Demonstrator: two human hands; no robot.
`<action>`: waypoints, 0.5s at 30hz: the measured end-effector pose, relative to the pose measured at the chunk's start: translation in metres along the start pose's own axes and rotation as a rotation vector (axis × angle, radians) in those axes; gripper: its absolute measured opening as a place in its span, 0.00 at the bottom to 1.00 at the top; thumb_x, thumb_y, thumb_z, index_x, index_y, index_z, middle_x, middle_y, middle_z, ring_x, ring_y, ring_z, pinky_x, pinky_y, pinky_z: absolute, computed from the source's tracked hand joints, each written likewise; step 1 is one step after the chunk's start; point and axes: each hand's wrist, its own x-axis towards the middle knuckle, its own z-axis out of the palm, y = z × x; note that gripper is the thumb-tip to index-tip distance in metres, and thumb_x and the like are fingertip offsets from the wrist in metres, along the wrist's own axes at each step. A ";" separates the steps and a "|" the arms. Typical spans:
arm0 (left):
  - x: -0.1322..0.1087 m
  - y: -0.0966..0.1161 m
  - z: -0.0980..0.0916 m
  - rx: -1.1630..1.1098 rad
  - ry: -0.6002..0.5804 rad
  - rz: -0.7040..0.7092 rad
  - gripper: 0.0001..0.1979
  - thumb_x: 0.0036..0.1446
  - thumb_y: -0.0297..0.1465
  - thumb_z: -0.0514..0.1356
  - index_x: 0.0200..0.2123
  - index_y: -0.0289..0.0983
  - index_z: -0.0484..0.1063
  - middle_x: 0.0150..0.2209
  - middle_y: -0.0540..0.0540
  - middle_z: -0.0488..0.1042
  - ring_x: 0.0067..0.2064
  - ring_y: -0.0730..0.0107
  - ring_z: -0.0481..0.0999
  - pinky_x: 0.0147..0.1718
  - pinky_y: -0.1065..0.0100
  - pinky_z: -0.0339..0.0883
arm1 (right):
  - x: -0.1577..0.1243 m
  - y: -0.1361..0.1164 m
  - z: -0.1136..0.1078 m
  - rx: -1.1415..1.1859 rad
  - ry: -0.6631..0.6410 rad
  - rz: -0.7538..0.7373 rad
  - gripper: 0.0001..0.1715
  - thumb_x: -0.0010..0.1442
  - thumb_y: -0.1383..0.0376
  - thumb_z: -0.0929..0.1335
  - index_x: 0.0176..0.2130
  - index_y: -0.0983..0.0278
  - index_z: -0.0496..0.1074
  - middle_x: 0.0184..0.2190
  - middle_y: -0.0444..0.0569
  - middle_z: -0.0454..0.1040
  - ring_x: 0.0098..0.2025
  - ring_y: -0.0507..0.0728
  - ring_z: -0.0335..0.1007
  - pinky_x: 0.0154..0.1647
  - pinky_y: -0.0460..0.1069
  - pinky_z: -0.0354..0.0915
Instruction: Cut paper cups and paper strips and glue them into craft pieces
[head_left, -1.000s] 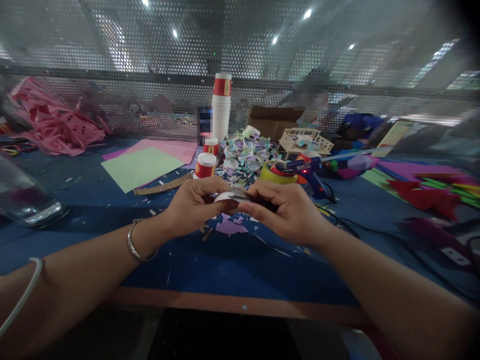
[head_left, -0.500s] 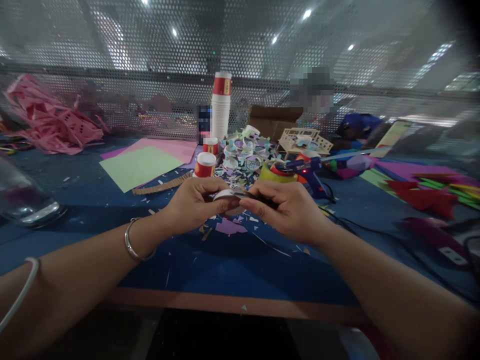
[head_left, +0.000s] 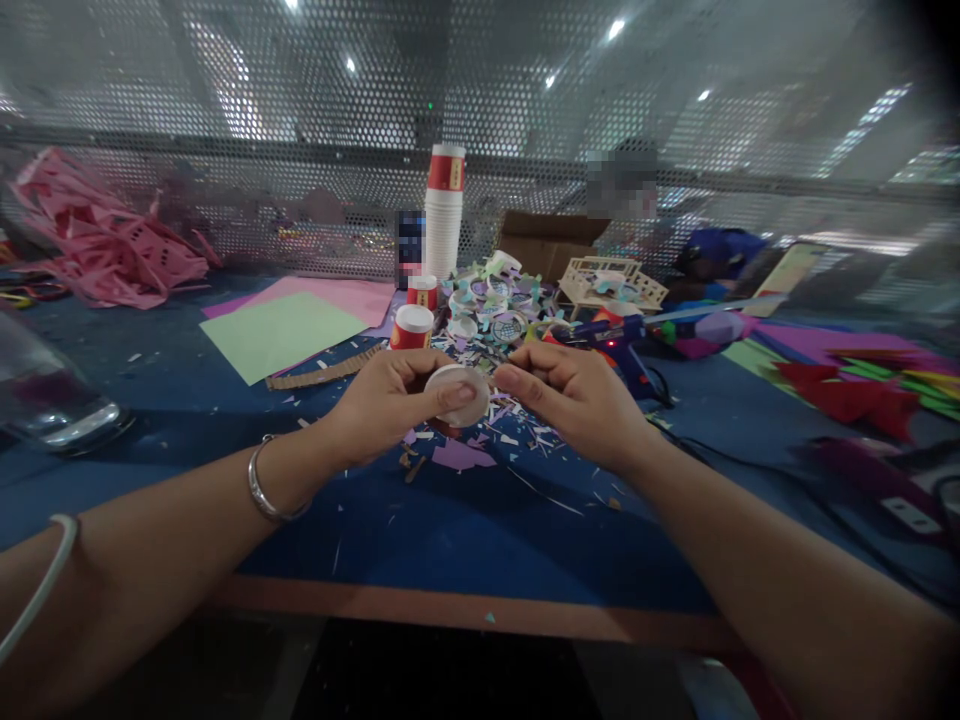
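My left hand (head_left: 382,403) pinches a round white paper cup base (head_left: 474,405), thumb across its flat face; a little red shows under the rim. Close by on the right, my right hand (head_left: 570,400) has its thumb and fingers pressed together. A thin, dark, metallic-looking tip (head_left: 495,354) juts from those fingers toward the disc, but the rest is hidden in the grip. Behind my left hand stands an upturned red and white paper cup (head_left: 412,328). Purple paper scraps (head_left: 463,455) lie below my hands.
A tall stack of paper cups (head_left: 444,225) rises behind a heap of cut cup rings (head_left: 506,305). A blue glue gun (head_left: 626,350) with a lit red light lies right. Green paper (head_left: 285,330), pink crumpled paper (head_left: 105,235) and a glass (head_left: 60,400) are left.
The cup base has tilted so its flat white face turns toward me. My right hand has drawn slightly away to the right, leaving a small gap from the rim.
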 end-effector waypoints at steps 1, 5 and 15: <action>0.000 0.000 0.000 -0.008 0.006 -0.011 0.09 0.56 0.34 0.68 0.33 0.34 0.75 0.28 0.50 0.76 0.28 0.76 0.76 0.26 0.75 0.72 | 0.000 0.000 0.000 0.005 0.005 0.007 0.27 0.63 0.44 0.68 0.28 0.64 0.67 0.21 0.39 0.58 0.22 0.48 0.50 0.22 0.48 0.48; 0.000 0.001 0.001 -0.025 0.045 -0.063 0.09 0.55 0.34 0.68 0.34 0.35 0.74 0.28 0.49 0.76 0.29 0.74 0.76 0.24 0.76 0.70 | 0.000 0.001 0.000 -0.009 -0.003 0.012 0.29 0.63 0.42 0.67 0.28 0.63 0.67 0.21 0.39 0.58 0.22 0.48 0.50 0.22 0.48 0.48; 0.001 -0.003 0.000 -0.012 0.063 -0.130 0.10 0.55 0.35 0.68 0.34 0.35 0.74 0.29 0.51 0.73 0.26 0.78 0.69 0.21 0.75 0.64 | 0.000 0.002 0.003 0.113 -0.046 0.088 0.26 0.62 0.44 0.69 0.29 0.63 0.67 0.19 0.37 0.56 0.20 0.47 0.48 0.20 0.47 0.44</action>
